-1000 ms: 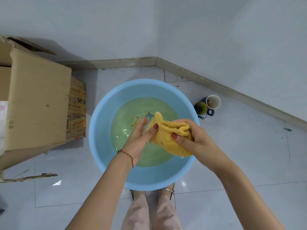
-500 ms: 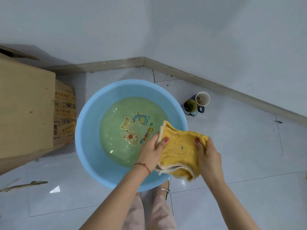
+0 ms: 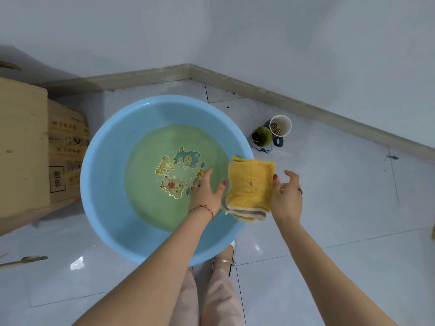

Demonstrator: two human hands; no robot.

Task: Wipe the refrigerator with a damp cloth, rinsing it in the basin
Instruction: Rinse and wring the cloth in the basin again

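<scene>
A folded yellow cloth [image 3: 250,184] hangs flat above the right rim of the blue basin [image 3: 106,175], which holds greenish water over cartoon pictures on its bottom. My left hand [image 3: 207,192] holds the cloth's left edge with the thumb on top. My right hand [image 3: 286,194] pinches the right edge, thumb on the cloth and the other fingers loosely spread. No refrigerator is in view.
A cardboard box [image 3: 26,147] stands on the tiled floor left of the basin. Two small cups [image 3: 270,134] sit near the wall corner to the right. My feet [image 3: 222,260] are just below the basin's near rim.
The cloth went from bunched over the water to folded flat, and both hands carried it right to the basin's rim. The view shifted, so more of the basin's bottom shows.
</scene>
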